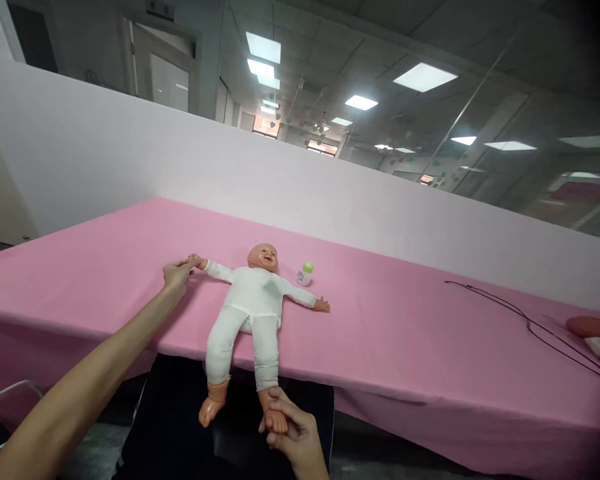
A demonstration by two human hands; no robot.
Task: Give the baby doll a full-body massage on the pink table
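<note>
A baby doll (253, 293) with a white cloth body lies on its back on the pink-covered table (380, 320), its legs hanging over the front edge. My left hand (177, 275) pinches the doll's hand on the left side, with that arm stretched outward. Down at the front edge, my right hand (296, 427) is closed around the doll's foot on the right side. The other foot hangs free over my dark-clothed lap. A small bottle (305, 274) with a green cap stands beside the doll's head and outstretched arm.
At the right lies a thin dark cord (525, 317), and near it an orange-brown object (593, 328), partly cut off by the frame. A low white wall (300, 193) with glass above runs behind the table. A white cable (15, 387) hangs at lower left.
</note>
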